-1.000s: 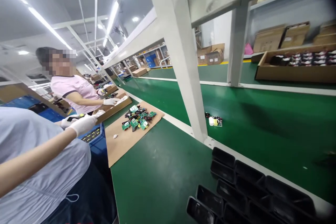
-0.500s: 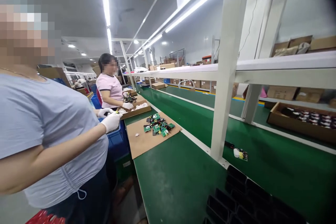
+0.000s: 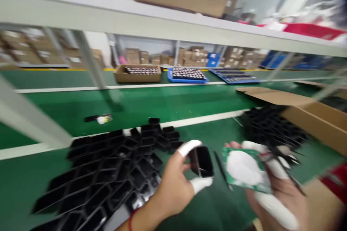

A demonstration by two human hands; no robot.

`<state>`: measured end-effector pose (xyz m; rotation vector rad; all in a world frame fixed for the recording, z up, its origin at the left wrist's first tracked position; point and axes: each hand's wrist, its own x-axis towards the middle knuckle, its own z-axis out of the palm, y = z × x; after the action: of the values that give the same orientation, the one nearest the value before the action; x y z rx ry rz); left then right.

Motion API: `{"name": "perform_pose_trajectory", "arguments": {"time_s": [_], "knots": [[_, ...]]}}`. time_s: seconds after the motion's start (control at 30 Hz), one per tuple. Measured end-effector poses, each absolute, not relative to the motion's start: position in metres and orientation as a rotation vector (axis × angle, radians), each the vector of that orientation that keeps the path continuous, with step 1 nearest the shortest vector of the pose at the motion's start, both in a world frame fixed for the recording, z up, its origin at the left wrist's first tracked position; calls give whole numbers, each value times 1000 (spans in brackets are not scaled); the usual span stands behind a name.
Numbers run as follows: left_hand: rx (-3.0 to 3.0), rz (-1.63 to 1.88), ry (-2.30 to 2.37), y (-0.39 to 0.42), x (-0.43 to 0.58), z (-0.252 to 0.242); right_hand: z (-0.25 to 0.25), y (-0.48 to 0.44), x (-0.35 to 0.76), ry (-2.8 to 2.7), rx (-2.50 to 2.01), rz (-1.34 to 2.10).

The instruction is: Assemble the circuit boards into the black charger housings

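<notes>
Green work surface point(image 3: 211, 205) in the foreground, bordered by a white strip point(image 3: 211, 119), beyond which runs a green belt point(image 3: 173, 103); a pale shelf point(image 3: 162, 20) crosses above. At centre, the left hand point(image 3: 176, 187) grips an open-ended black housing point(image 3: 205, 161) between thumb and fingers, the digits spread only to its width; white covers point(image 3: 202, 184) sheathe the tips. To its right, the right hand point(image 3: 287, 196) holds a green circuit board point(image 3: 245, 169), tilted, its visible face largely white; fingers lie along the far edge and the thumb along the near one. Blurred dark strands point(image 3: 292, 180) cross this hand; whether they join the board cannot be told. Between the hands, a slim dark tool point(image 3: 222, 171) lies on the surface. Many loose housings point(image 3: 105, 173) stand in close rows at left; a second cluster point(image 3: 271, 126) adjoins a cardboard box point(image 3: 317, 122) at right. On the belt, at left, rests a small component point(image 3: 104, 119). Farther back: a cardboard tray point(image 3: 137, 77) and a blue tray point(image 3: 188, 81), both filled.
</notes>
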<state>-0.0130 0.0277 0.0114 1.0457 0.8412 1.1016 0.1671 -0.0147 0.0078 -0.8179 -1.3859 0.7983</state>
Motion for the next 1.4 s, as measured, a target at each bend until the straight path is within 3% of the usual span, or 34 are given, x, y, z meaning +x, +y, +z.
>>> {"name": "perform_pose_trajectory", "arguments": {"time_s": [0.23, 1.4], "knots": [[1182, 1013, 772, 29, -30, 8, 15, -9, 158, -1377, -701, 912], [1604, 931, 671, 39, -37, 9, 22, -10, 165, -1725, -879, 732]]}}
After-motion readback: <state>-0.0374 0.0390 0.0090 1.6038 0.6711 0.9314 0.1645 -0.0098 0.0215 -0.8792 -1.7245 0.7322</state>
